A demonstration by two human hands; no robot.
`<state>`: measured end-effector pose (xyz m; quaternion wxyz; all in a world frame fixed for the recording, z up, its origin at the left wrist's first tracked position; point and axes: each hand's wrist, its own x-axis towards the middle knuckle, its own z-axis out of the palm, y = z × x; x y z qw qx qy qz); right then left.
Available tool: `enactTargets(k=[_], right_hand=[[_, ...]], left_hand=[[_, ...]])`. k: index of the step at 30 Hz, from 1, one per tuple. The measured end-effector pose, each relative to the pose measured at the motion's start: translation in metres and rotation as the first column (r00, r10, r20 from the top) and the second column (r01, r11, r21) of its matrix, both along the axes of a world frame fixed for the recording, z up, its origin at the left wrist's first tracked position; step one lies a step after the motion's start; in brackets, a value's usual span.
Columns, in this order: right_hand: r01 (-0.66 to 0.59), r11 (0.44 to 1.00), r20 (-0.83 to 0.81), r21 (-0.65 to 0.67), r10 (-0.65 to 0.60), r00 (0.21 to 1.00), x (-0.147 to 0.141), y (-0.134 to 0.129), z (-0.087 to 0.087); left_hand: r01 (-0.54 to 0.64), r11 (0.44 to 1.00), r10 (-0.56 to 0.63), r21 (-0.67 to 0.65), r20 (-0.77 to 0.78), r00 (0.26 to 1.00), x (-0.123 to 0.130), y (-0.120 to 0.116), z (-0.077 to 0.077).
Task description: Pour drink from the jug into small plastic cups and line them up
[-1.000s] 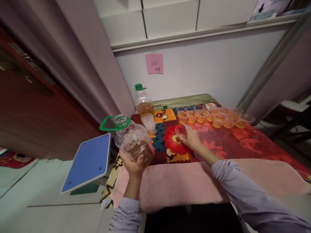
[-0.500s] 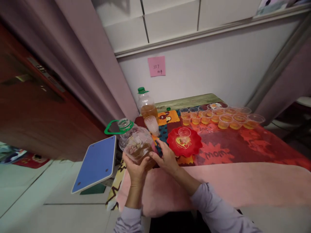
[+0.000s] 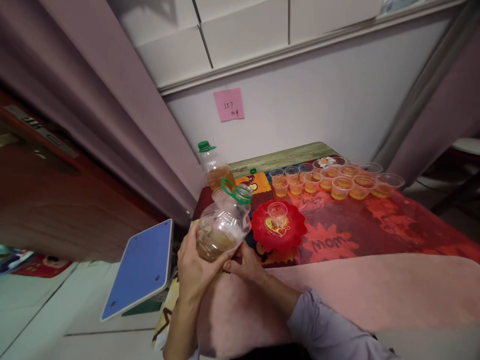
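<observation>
Low in the centre of the frame, the left hand [image 3: 195, 265] and right hand [image 3: 250, 266] grip a clear plastic jug [image 3: 222, 235] between them, fingers curled around its lower sides, and its uncapped neck, ringed by a green handle [image 3: 242, 194], leans toward the upper right. Just right of the jug, a clear cup [image 3: 277, 212] stands on a scalloped red plate [image 3: 298, 231] on the bench [image 3: 378, 227]. Cups of orange-yellow liquid [image 3: 342, 189] crowd the right of the frame, and a green-capped bottle [image 3: 218, 175] stands behind the jug.
</observation>
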<state>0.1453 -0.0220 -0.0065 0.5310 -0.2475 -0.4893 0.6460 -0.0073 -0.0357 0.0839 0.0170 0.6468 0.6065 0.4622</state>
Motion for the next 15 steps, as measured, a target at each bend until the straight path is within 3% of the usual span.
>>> enactTargets(k=[9,15], right_hand=[[-0.162,0.938,-0.243,-0.307,0.087,0.966,-0.005,-0.013,0.015],[-0.270,0.898,-0.490,-0.348,0.071,0.869,-0.011,-0.021,0.014]], left_hand=[[0.030,0.998,-0.043,-0.048,-0.298,0.954,0.015,0.002,0.015],[-0.111,0.964,-0.044,-0.240,-0.560,0.827,0.037,-0.005,0.040]])
